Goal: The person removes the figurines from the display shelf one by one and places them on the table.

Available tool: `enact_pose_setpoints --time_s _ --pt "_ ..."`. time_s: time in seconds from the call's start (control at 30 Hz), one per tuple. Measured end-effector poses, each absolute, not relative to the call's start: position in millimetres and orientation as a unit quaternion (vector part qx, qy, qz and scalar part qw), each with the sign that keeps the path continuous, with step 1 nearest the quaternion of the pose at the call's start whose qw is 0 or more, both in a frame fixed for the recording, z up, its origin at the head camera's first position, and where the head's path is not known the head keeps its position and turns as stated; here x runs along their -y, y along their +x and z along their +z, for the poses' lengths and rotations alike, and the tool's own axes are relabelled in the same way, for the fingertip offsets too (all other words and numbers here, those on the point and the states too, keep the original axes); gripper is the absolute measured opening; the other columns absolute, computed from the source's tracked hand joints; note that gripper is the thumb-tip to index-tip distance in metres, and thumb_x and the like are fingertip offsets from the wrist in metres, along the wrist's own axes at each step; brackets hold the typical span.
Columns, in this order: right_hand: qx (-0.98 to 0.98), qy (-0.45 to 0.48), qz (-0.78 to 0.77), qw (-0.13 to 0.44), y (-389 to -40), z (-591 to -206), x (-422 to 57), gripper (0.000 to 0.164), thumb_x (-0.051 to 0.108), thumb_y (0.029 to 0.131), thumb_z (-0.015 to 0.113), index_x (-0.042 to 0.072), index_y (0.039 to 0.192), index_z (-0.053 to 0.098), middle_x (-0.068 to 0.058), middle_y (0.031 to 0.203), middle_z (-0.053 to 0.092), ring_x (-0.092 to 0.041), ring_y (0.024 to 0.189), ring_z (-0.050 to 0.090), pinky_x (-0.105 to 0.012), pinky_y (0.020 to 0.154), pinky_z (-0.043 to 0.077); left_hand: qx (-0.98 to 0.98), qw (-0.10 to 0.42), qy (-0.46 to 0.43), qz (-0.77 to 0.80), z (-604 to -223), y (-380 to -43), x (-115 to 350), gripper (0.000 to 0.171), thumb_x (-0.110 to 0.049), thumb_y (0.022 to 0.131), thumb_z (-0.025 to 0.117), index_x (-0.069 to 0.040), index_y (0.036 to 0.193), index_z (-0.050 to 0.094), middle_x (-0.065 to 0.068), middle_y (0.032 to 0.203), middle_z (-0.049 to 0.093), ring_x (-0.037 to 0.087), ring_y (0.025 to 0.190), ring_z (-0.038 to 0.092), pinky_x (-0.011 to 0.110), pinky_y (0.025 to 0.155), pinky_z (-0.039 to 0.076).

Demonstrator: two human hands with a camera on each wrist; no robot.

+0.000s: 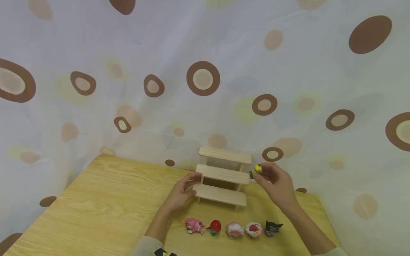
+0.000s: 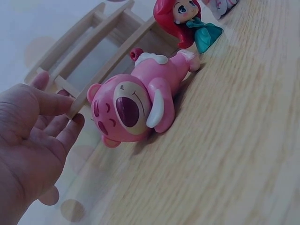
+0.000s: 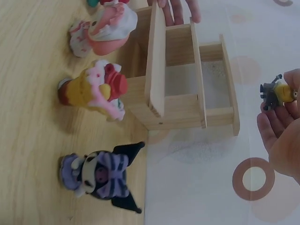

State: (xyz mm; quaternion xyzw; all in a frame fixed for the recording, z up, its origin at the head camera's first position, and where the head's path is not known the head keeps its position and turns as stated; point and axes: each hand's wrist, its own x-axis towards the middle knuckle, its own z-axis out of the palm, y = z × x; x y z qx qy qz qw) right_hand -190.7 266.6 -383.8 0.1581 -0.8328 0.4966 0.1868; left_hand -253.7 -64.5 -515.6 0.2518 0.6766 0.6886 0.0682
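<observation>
A three-step wooden display stand [image 1: 221, 194] stands at the back of the table. My left hand [image 1: 182, 192] grips its left end, the thumb and fingers around the end of a step in the left wrist view. Off the stand's right side, my right hand [image 1: 280, 186] pinches a small yellow and dark minion figurine [image 3: 282, 93] in the air, level with the middle step. All three steps are bare. In front lies a pink bear figurine [image 2: 124, 108], nearest to my left hand, with a red-haired figurine [image 2: 208, 35] in a green dress beside it.
Further right in the same row are a pink-and-white figurine [image 3: 112, 29], a yellow figurine with pink icing and a red top [image 3: 93, 89], and a black-eared purple figurine [image 3: 96, 174]. A spotted cloth [image 1: 205, 117] hangs right behind the wooden table [image 1: 96, 206].
</observation>
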Motion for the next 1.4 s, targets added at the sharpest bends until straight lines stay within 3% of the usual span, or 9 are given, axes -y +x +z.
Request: enact_pose_setpoints --time_s 0.23,0.43,0.8,1.17,1.4 --pt "0.835 0.124 0.509 0.170 -175.6 -393.8 -281.5 0.030 0.006 0.099 0.073 -0.004 0.126 0.065 -0.015 0.118 0.070 -0.002 0.105 0.069 -0.018 0.091 0.059 -0.684 0.064 0.255 0.680 -518.2 -253.9 63.8 0.062 0.020 0.096 0.052 -0.003 0.153 0.047 0.019 0.159 0.046 0.042 0.149 0.043 0.053 0.123 0.038" --pt "0.840 0.092 0.509 0.161 -165.4 -401.1 -293.3 0.032 0.009 0.100 0.073 -0.004 0.128 0.063 -0.015 0.117 0.071 -0.007 0.104 0.071 -0.018 0.090 0.059 -0.677 0.072 0.253 0.688 -522.6 -255.1 62.8 0.063 0.019 0.097 0.051 -0.007 0.154 0.048 0.016 0.157 0.048 0.039 0.149 0.043 0.055 0.123 0.038" --pt "0.859 0.023 0.489 0.153 -146.4 -420.0 -315.0 0.034 0.015 0.099 0.075 -0.002 0.127 0.064 -0.007 0.116 0.073 -0.001 0.101 0.071 -0.017 0.088 0.060 -0.672 0.082 0.247 0.693 -521.4 -250.8 63.8 0.064 0.019 0.097 0.050 -0.008 0.155 0.048 0.016 0.158 0.046 0.040 0.151 0.041 0.058 0.123 0.036" --pt "0.858 -0.043 0.493 0.139 -131.2 -440.1 -343.4 0.042 0.020 0.100 0.076 -0.002 0.132 0.062 0.014 0.116 0.069 0.001 0.102 0.069 -0.014 0.087 0.058 -0.671 0.080 0.245 0.695 -518.1 -253.1 63.6 0.064 0.020 0.097 0.050 -0.009 0.154 0.049 0.017 0.157 0.047 0.040 0.150 0.041 0.055 0.122 0.039" --pt "0.864 -0.075 0.479 0.134 -125.2 -453.4 -356.4 0.043 0.024 0.099 0.076 -0.003 0.130 0.063 0.011 0.115 0.069 -0.002 0.099 0.070 -0.012 0.085 0.057 -0.671 0.079 0.241 0.696 -516.7 -253.3 64.2 0.063 0.019 0.097 0.050 -0.009 0.154 0.049 0.016 0.157 0.047 0.040 0.151 0.041 0.061 0.123 0.033"
